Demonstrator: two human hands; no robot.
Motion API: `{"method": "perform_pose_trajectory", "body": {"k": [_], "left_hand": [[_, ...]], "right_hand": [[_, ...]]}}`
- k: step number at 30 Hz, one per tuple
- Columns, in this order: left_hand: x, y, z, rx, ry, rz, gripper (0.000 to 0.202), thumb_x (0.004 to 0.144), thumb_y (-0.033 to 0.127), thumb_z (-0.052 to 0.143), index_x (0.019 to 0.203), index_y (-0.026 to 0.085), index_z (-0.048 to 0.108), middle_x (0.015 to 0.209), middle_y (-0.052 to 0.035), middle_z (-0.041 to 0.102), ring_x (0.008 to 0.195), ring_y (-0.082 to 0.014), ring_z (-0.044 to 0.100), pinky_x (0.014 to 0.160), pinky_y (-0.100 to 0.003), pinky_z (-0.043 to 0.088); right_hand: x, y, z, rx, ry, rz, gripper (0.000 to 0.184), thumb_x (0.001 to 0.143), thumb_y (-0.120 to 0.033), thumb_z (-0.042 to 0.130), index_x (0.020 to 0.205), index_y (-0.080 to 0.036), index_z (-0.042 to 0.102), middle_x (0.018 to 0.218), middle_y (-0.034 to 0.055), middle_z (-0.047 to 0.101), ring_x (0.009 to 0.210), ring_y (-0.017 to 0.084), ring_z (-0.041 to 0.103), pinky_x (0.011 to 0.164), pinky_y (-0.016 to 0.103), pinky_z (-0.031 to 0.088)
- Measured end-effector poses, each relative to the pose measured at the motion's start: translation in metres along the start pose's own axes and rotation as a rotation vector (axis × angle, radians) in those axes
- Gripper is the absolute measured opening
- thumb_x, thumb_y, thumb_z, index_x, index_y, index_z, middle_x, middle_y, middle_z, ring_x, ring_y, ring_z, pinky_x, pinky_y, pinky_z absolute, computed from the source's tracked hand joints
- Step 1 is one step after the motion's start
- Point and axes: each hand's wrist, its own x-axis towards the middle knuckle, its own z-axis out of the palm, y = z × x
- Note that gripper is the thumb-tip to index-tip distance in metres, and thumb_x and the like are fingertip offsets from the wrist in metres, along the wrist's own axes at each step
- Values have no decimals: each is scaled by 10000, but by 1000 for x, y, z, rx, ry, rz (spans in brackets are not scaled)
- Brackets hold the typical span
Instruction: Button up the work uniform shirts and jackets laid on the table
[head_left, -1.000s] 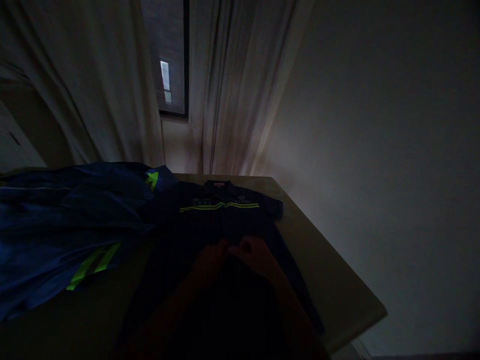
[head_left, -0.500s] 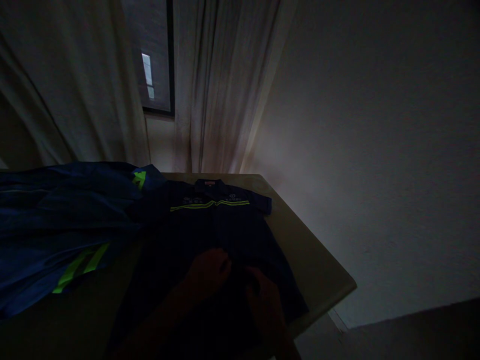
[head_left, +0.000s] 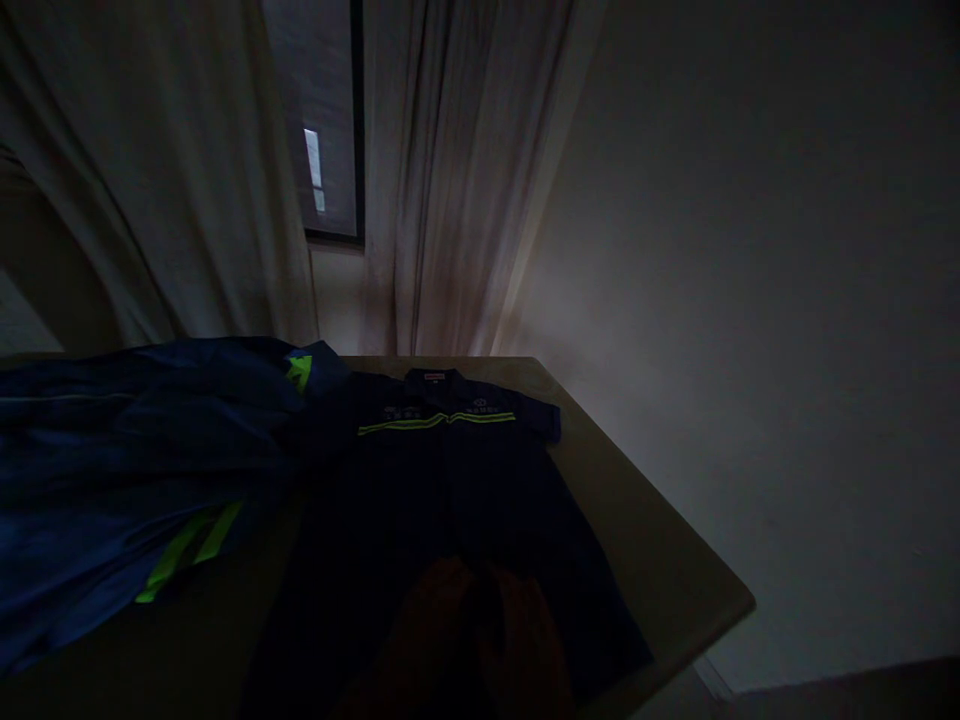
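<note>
A dark navy work shirt with a yellow-green chest stripe lies flat on the table, collar away from me. My left hand and my right hand rest close together on its lower front, near the hem. The room is very dark. Both hands look curled against the cloth, but the fingers are too dim to make out.
A heap of blue garments with yellow-green stripes covers the table's left side. Pale curtains and a dark window stand behind the table. A bare wall is on the right, and the table's right corner is near.
Both hands have slid down the shirt front toward me, from mid-chest to near the hem. The shirt itself lies as before.
</note>
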Motion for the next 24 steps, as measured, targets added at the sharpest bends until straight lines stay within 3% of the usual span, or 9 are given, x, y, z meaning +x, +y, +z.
{"method": "perform_pose_trajectory", "body": {"k": [3, 7, 9, 12, 15, 19, 24], "left_hand": [[0, -3, 1, -22, 8, 35, 333, 929, 82, 461, 1118, 240, 684, 1136, -42, 705, 1042, -187, 627, 951, -333, 486], [-2, -14, 14, 16, 36, 8, 391, 894, 46, 462, 1167, 225, 677, 1160, -66, 706, 1073, -208, 633, 969, -364, 496], [-3, -19, 20, 6, 69, -4, 419, 887, 47, 470, 1212, 231, 659, 1192, -72, 698, 1092, -214, 633, 982, -374, 498], [-4, -21, 21, -26, 102, 5, 442, 893, 60, 481, 1260, 250, 637, 1234, -75, 686, 1106, -209, 636, 989, -367, 501], [-3, -13, 12, -36, 94, -4, 435, 911, 60, 469, 1251, 266, 644, 1242, -63, 686, 1132, -208, 629, 1008, -373, 490], [0, -1, -1, -43, 0, -52, 412, 903, 36, 462, 1181, 252, 676, 1229, -53, 687, 1125, -205, 630, 1004, -363, 492], [0, 1, -3, -16, -8, -97, 280, 934, 91, 497, 1093, 217, 689, 1140, -57, 699, 1059, -209, 643, 982, -368, 504]], "right_hand": [[3, -3, -4, -23, -54, -18, 527, 822, -200, 572, 1346, -190, 633, 1336, 118, 670, 1259, 323, 610, 1093, 476, 479], [8, -7, -19, 38, -119, -82, 628, 778, -43, 448, 1359, -208, 616, 1364, 94, 643, 1248, 216, 626, 1056, 320, 504], [11, -5, -27, 52, -102, -96, 687, 763, -6, 415, 1385, -236, 594, 1356, 75, 644, 1221, 185, 640, 1028, 282, 512], [13, 1, -33, -2, -54, -112, 687, 782, -21, 444, 1414, -258, 573, 1328, 64, 670, 1213, 211, 642, 1024, 320, 514], [13, 6, -29, -34, -62, -90, 535, 859, -99, 490, 1356, -244, 621, 1268, 77, 707, 1157, 240, 671, 996, 345, 523], [14, 7, -21, 29, -156, 27, 281, 926, -193, 495, 1076, -249, 727, 1050, 70, 761, 948, 233, 736, 836, 308, 549], [17, 5, -17, 191, -127, 117, 226, 944, -296, 504, 979, -229, 718, 986, 78, 765, 919, 231, 729, 828, 298, 530]]}}
